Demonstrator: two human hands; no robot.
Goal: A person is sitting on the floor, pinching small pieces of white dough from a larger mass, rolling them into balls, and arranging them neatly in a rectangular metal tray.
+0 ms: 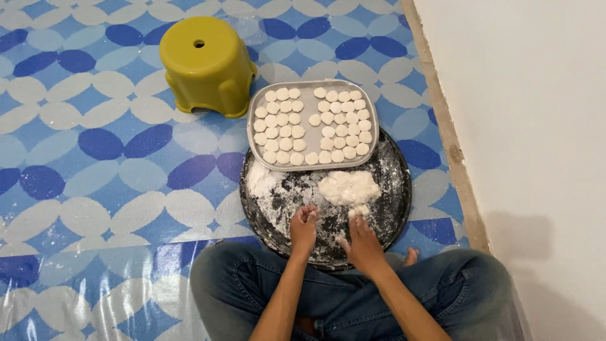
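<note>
Left hand (304,226) fingers curled on dough bit, right hand (362,243) fingers spread, floury round tray (391,202)

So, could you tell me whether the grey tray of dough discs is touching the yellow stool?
Apart. The head view shows a strip of patterned floor mat between the grey tray and the yellow stool.

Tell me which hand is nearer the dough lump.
Right. The right hand is just below the dough lump, fingertips close to it; the left hand sits farther off, to its lower left.
</note>
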